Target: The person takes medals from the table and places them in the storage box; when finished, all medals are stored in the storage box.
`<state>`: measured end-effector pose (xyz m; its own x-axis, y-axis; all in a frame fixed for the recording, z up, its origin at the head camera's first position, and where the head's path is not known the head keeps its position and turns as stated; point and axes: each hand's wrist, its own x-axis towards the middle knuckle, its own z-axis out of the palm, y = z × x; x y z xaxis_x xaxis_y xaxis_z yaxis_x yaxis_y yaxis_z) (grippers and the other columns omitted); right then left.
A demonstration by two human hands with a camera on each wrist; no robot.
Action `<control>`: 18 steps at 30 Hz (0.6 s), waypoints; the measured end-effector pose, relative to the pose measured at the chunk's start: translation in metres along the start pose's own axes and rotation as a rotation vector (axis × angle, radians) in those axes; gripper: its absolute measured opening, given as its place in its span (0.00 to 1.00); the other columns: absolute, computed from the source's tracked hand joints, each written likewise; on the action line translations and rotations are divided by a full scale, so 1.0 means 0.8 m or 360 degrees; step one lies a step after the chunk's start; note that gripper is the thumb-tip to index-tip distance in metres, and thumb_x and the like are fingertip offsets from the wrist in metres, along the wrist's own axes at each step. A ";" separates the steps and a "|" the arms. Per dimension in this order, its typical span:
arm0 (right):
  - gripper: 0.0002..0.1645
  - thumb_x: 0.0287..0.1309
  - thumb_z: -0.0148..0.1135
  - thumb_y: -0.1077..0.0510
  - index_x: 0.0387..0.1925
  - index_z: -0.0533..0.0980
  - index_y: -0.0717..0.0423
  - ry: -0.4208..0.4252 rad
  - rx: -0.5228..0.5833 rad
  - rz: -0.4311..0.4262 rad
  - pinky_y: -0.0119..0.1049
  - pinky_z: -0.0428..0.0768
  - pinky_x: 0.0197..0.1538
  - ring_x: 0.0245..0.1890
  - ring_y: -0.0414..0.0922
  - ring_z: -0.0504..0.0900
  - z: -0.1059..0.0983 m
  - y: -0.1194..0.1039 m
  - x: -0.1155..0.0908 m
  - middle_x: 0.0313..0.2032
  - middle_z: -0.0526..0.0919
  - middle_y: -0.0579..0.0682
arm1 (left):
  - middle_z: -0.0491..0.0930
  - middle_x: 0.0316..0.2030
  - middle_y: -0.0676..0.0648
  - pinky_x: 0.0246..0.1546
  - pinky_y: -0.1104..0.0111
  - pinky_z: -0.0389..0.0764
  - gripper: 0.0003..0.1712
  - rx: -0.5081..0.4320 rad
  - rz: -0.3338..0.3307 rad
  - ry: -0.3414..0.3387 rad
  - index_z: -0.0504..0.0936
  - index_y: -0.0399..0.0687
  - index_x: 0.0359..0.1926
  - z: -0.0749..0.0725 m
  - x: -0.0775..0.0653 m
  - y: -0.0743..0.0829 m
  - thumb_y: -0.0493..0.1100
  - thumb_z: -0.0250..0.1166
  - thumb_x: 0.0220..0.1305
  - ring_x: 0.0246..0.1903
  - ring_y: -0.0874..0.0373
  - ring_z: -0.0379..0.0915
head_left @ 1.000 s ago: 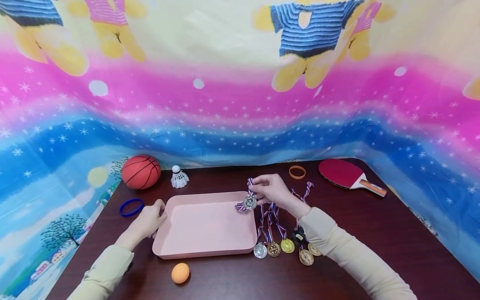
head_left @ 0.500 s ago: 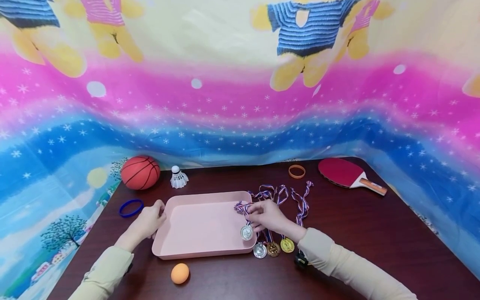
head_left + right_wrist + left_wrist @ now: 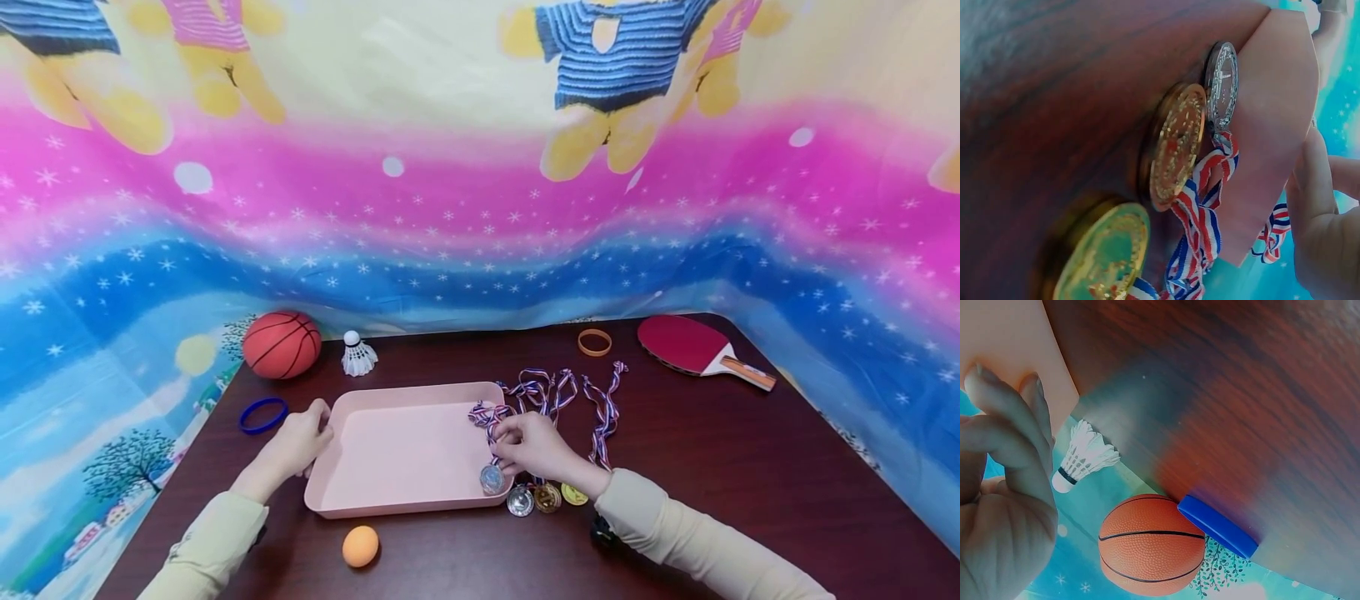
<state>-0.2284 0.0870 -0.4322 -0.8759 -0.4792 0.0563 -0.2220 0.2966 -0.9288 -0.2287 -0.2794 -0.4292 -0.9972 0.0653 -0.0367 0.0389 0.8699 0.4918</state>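
My left hand [image 3: 300,437] grips the left rim of a pink tray [image 3: 405,450]. Over the tray's right end, my right hand [image 3: 536,447] pinches the striped ribbon [image 3: 483,414] of a silver medal [image 3: 492,479]. That medal hangs low inside the right wall; part of its ribbon drapes at the rim. Just outside this wall lie another silver medal [image 3: 1222,84], a bronze-coloured medal [image 3: 1179,147] and a gold medal [image 3: 1110,256], their ribbons trailing backward. One more bunch of ribbon [image 3: 603,412] lies to the right, its lower end hidden by my wrist and sleeve.
Behind the tray are a small basketball [image 3: 282,345] and a shuttlecock [image 3: 359,353]. A blue wristband [image 3: 262,415] lies left, an orange ball [image 3: 361,547] in front. An orange wristband [image 3: 595,342] and a red table tennis bat [image 3: 686,343] lie back right. A printed curtain [image 3: 450,208] surrounds the table.
My right hand has come down toward the tray's near right corner, lowering the silver medal inside the wall. My left hand has stayed at the rim.
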 end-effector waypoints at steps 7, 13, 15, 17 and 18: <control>0.05 0.54 0.61 0.69 0.33 0.77 0.70 0.0059 -0.0196 -0.0066 0.32 0.83 0.23 0.16 0.41 0.83 0.005 -0.004 0.000 0.23 0.84 0.57 | 0.69 0.10 0.47 0.07 0.68 0.71 0.11 -0.0002 0.0025 0.0028 0.64 0.35 0.47 0.001 0.001 -0.002 0.35 0.51 0.66 0.04 0.61 0.65; 0.03 0.53 0.61 0.70 0.31 0.78 0.69 0.0087 -0.0321 -0.0071 0.30 0.81 0.21 0.15 0.42 0.82 0.007 -0.009 -0.002 0.22 0.84 0.56 | 0.69 0.10 0.47 0.07 0.68 0.71 0.11 0.0000 0.0028 0.0017 0.64 0.36 0.47 0.001 0.003 -0.004 0.36 0.51 0.66 0.04 0.61 0.65; 0.03 0.53 0.61 0.70 0.31 0.78 0.69 0.0099 -0.0361 -0.0080 0.29 0.81 0.20 0.15 0.43 0.83 0.009 -0.012 -0.003 0.21 0.84 0.56 | 0.69 0.10 0.47 0.07 0.68 0.71 0.11 0.0000 0.0027 0.0017 0.64 0.36 0.47 0.001 0.003 -0.005 0.36 0.52 0.66 0.04 0.61 0.65; 0.03 0.53 0.61 0.70 0.31 0.78 0.69 0.0106 -0.0388 -0.0090 0.28 0.80 0.20 0.15 0.44 0.83 0.010 -0.015 -0.003 0.21 0.84 0.56 | 0.69 0.10 0.47 0.07 0.68 0.71 0.11 -0.0006 0.0027 0.0013 0.64 0.36 0.47 0.002 0.003 -0.005 0.36 0.52 0.66 0.04 0.61 0.65; 0.03 0.53 0.62 0.70 0.30 0.78 0.69 0.0102 -0.0402 -0.0093 0.28 0.80 0.19 0.15 0.44 0.83 0.011 -0.016 -0.004 0.21 0.84 0.56 | 0.69 0.10 0.47 0.07 0.68 0.71 0.11 -0.0008 0.0026 0.0013 0.64 0.36 0.47 0.002 0.003 -0.005 0.36 0.52 0.66 0.04 0.61 0.65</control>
<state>-0.2193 0.0772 -0.4241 -0.8821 -0.4506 0.1375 -0.3656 0.4705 -0.8031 -0.2308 -0.2820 -0.4324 -0.9969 0.0756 -0.0217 0.0549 0.8662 0.4967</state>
